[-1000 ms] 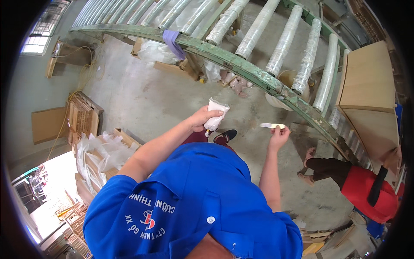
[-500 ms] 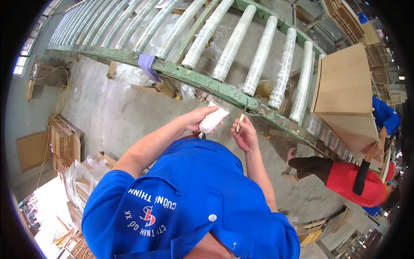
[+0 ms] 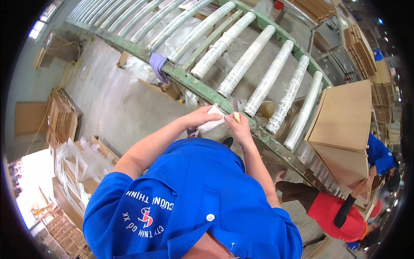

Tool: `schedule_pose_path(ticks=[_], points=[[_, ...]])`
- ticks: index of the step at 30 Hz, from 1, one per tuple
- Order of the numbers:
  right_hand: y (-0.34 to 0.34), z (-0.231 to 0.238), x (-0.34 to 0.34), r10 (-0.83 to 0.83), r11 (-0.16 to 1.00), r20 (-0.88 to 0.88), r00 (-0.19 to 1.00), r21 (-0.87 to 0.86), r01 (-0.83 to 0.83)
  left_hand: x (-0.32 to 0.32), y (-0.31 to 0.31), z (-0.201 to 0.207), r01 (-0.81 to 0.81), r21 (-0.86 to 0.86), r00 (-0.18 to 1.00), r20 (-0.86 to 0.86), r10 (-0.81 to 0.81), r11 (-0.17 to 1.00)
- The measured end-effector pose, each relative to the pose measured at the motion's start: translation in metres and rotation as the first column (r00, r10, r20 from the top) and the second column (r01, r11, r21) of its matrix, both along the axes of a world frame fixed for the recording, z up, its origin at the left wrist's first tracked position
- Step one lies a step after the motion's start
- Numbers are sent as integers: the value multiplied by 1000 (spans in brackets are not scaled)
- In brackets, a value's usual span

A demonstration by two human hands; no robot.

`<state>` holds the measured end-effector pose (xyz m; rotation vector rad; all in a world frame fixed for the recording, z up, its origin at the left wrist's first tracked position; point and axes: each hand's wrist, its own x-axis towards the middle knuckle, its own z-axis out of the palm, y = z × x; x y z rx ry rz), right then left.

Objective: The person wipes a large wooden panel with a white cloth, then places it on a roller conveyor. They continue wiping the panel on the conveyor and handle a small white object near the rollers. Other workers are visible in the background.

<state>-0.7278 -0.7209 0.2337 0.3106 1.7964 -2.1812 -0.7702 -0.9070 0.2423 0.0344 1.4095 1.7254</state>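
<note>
My left hand [image 3: 199, 117] is closed around a soft white bag [image 3: 211, 124], thumb on top, in front of my waist. Close at its right, my right hand [image 3: 239, 129] grips a small flat-bladed knife [image 3: 236, 115] with a pale yellow handle. Its dark blade points up and away from me. The fingertips of my right hand meet the right edge of the white bag. What the bag holds cannot be seen.
A green roller conveyor [image 3: 202, 90] crosses ahead, with a purple cloth [image 3: 158, 67] over its near rail. A wooden cabinet [image 3: 340, 116] rests on it at right, beside a person in red [image 3: 330, 218] and another in blue [image 3: 379, 155]. Plastic-draped boards [image 3: 79, 166] stand at left.
My right hand has moved left and up against the white bag, and the knife's blade now stands clear above my fingers. The view has shifted, so the conveyor appears lower.
</note>
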Motion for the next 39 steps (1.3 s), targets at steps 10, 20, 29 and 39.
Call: schedule_pose_path(ticks=[10, 20, 29, 39], points=[[81, -35, 23, 111, 941, -2, 994, 323, -104, 46, 72, -52, -127, 51, 958, 266, 109, 991], [132, -56, -9, 110, 965, 54, 992, 234, -120, 27, 96, -111, -480, -279, 830, 162, 533, 832], [94, -62, -25, 495, 677, -264, 828, 714, -177, 7, 82, -118, -364, -584, 927, -150, 344, 726], [82, -65, -33, 743, 481, -351, 569, 872, -91, 5, 71, -117, -349, -271, 913, 118, 390, 897]])
